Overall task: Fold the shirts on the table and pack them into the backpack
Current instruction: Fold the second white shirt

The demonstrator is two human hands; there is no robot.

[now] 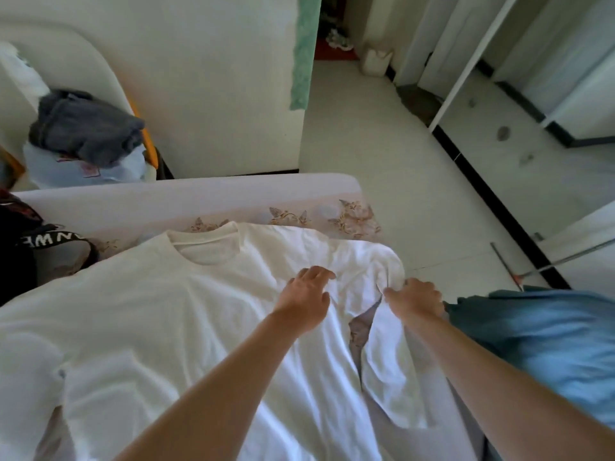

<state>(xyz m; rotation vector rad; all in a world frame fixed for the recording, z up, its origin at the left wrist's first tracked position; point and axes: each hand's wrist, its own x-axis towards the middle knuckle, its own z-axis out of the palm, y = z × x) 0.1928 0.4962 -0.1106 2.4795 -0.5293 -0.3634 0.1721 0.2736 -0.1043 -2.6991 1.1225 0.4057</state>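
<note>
A white T-shirt (159, 314) lies spread flat across the table (186, 201), collar toward the far edge. My left hand (307, 296) rests on the shirt's right shoulder area with fingers spread and straight. My right hand (416, 296) grips the right sleeve (386, 361) near the shoulder seam, fingers curled into the cloth. The sleeve is partly lifted away from the body, showing a strip of table underneath. A black backpack (16, 247) with a lettered strap sits at the table's left edge, mostly out of frame.
A blue garment (549, 344) lies at the right, by my right arm. A grey garment (83, 128) sits piled on bags beyond the table at back left. White tiled floor and a long-handled tool (519, 271) lie to the right.
</note>
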